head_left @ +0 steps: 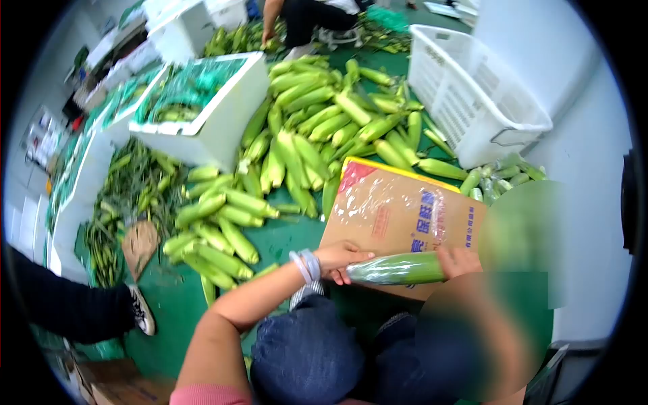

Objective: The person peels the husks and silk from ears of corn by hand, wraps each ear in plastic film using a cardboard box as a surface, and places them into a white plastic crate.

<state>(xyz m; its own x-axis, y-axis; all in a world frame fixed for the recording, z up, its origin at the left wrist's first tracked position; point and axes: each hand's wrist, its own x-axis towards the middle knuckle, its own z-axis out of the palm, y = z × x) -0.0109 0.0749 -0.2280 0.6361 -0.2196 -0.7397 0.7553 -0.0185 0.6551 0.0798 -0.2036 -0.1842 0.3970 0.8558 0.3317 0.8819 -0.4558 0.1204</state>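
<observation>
A green ear of corn (398, 268), with shiny clear film around it, lies level above my lap. My left hand (339, 262) has its fingers closed at the left end, where the film gathers. Around the right end my right hand (460, 262) is closed; part of that hand and forearm is blurred. Just beyond the corn is a brown cardboard box (385, 212) with blue and red print and a yellow edge, its top glossy with film. Several film-covered ears (503, 179) lie past its right corner, partly hidden by a blurred patch.
Big piles of corn ears (304, 128) cover the green floor (158, 337). White foam boxes (233, 101) with green netting stand left. A white plastic crate (466, 88) stands by the wall (577, 169). One person's shoe (142, 310) is at left; another person (300, 27) crouches behind.
</observation>
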